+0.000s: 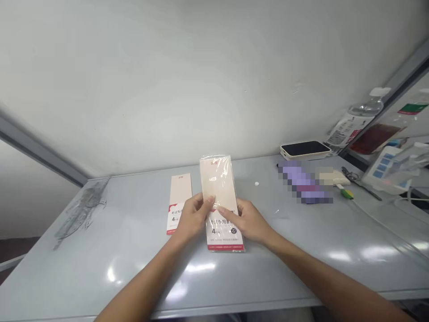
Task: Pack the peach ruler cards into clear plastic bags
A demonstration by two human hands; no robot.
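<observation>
My left hand and my right hand hold one stationery packet from either side, thumbs on its front and the other fingers behind it. The packet is tall and flat, cream above and white below, with a red bottom strip and Chinese print about an exam set. Glossy clear plastic wraps it and catches the light. Left of it, a card of matching print lies on the grey table, its lower right part hidden by my left hand.
A phone rests by the wall at the back right. Nearer lies a blurred-out purple item. A label-wrapped bottle, a cable and a green-yellow piece are at the right. A small white bit sits behind my right hand.
</observation>
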